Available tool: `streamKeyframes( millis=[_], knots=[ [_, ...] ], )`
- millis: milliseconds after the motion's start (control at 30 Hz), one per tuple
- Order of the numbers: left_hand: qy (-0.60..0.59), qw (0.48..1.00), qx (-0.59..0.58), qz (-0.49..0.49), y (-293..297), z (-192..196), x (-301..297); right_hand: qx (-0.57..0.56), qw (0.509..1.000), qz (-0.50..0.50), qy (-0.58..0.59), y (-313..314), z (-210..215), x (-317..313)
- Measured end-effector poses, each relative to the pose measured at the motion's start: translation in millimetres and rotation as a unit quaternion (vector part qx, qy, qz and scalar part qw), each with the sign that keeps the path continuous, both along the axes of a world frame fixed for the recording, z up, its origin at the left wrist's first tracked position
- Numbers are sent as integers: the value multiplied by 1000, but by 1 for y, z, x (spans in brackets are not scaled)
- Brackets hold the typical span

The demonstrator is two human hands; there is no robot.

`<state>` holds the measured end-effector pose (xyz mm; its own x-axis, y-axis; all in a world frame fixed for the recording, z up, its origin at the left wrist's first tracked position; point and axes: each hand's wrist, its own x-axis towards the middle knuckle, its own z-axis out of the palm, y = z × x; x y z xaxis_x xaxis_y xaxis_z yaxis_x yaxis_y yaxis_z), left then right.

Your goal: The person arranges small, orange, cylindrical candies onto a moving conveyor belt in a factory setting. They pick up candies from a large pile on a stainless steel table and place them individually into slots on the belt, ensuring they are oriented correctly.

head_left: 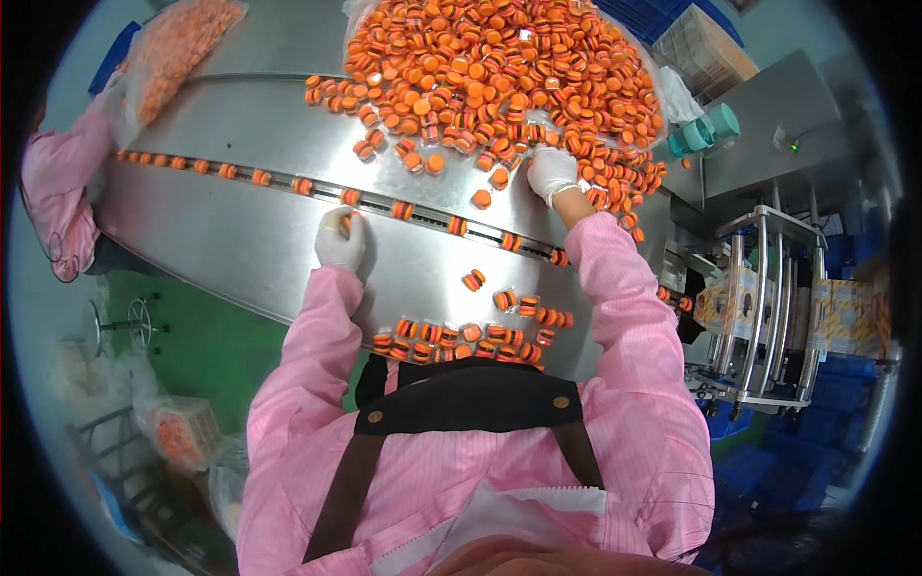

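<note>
My left hand [339,240], in a white glove, is closed just on the near side of the narrow conveyor track [427,221]. A bit of an orange burger-shaped candy shows between its thumb and fingers. At the near edge of a large heap of orange, red and dark layered burger-shaped candies [461,72] is my right hand [553,173], also gloved. Its fingers are curled down among the candies, and what they hold is hidden. Single candies lie spaced in a row along the track. A few loose ones lie between heap and track.
More candies [442,336] are grouped at the table's near edge by my apron. A co-worker's pink sleeve [65,158] is at the far left, beside a bag of candies [182,53]. Right stand a roller machine [764,302], a teal cup [693,137] and a crate [704,50].
</note>
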<state>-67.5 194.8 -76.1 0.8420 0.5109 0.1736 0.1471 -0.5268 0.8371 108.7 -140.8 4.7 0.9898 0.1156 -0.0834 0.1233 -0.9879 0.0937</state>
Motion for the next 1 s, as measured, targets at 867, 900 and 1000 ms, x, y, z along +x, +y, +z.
streamKeyframes(
  millis=[867, 900, 1000],
  knots=[
    [-4, 999, 46, -19, -2, 12, 0, 133, 986, 97, 10, -2, -18, -24],
    [-5, 999, 42, -21, -1, 10, -1, 149, 984, 95, 22, 0, -16, -25],
    [-3, 1000, 20, -23, 1, 5, 0, 196, 976, 90, 38, 4, -10, -29]
  ],
)
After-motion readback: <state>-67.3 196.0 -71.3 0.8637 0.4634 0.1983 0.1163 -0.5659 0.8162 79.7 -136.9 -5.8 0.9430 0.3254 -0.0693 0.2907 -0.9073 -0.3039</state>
